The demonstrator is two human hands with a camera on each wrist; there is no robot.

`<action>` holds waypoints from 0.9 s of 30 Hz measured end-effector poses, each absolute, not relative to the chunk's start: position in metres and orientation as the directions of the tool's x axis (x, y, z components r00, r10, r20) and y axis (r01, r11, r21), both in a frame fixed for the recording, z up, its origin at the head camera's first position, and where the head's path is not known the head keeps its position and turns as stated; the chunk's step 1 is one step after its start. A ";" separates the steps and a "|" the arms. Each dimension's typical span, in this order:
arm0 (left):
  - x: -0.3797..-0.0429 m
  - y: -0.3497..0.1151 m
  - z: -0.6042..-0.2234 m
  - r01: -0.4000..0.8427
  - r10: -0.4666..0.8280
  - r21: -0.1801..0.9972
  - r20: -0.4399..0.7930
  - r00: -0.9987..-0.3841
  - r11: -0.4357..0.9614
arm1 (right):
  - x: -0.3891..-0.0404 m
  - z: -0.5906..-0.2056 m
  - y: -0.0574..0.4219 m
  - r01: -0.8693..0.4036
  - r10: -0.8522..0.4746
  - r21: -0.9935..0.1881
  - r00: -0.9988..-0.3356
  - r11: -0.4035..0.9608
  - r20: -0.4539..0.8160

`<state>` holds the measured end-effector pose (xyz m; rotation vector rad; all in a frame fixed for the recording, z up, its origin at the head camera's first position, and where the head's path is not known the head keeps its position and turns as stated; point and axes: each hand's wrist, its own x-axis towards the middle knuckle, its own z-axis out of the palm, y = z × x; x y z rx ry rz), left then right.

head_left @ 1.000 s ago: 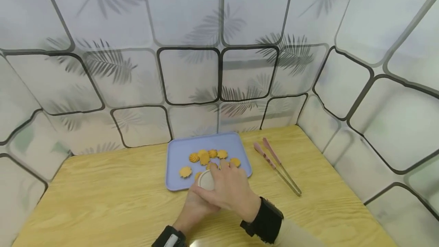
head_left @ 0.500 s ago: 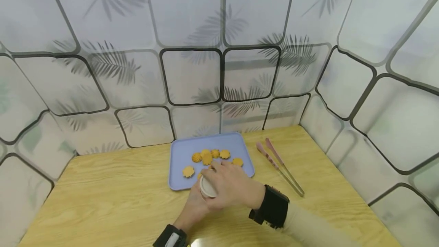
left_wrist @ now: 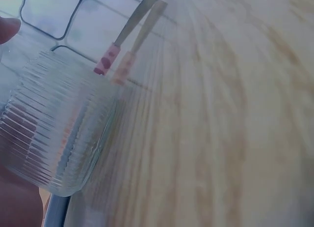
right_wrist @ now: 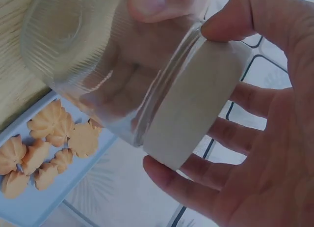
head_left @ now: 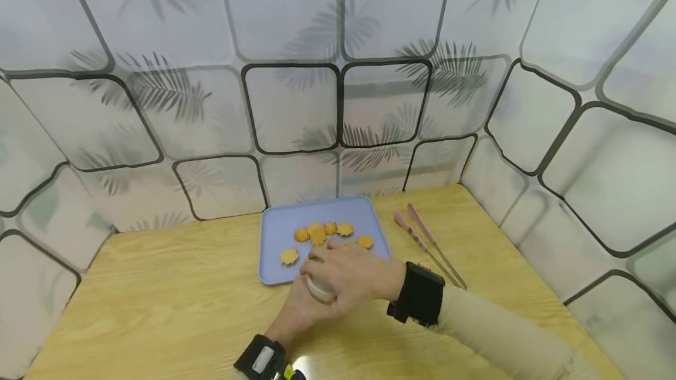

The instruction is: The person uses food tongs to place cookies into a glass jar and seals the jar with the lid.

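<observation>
A clear ribbed glass jar is held tilted above the table, in front of the tray. My left hand grips its glass body; in the right wrist view the left thumb lies against the glass. Over the jar's mouth sits a wide, pale lid. My right hand holds this lid by its rim, thumb on one side and fingers spread round the other. Seen from the head, the right hand covers most of the lid, and the glass is hidden behind both hands. No cookies show inside the jar.
Behind the hands lies a blue tray bearing several golden cookies. Tongs with pink tips and metal arms rest to the tray's right. A patterned curtain closes off the back and sides of the wooden table.
My right hand has turned on the lid, its wrist shifting right and its fingers coming over the lid's far side. The left hand keeps its grip on the jar.
</observation>
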<state>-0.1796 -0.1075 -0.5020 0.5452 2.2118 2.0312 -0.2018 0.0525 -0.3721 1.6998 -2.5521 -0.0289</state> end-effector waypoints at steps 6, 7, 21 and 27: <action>-0.181 -0.107 -0.504 0.281 0.347 0.958 0.243 -0.906 0.064 | -0.205 -0.368 0.053 -0.946 -0.946 0.037 -0.324 0.323 -0.006; -0.181 -0.108 -0.504 0.279 0.351 0.959 0.247 -0.903 0.043 | -0.206 -0.368 0.053 -0.949 -0.949 0.031 -0.313 0.313 -0.015; -0.183 -0.121 -0.505 0.285 0.411 0.958 0.276 -0.869 -0.042 | -0.219 -0.365 0.058 -0.992 -0.996 -0.102 -0.079 0.074 0.041; -0.182 -0.124 -0.502 0.225 0.436 0.974 0.210 -0.875 -0.017 | -0.220 -0.365 0.058 -0.997 -0.996 -0.071 -0.006 -0.001 0.094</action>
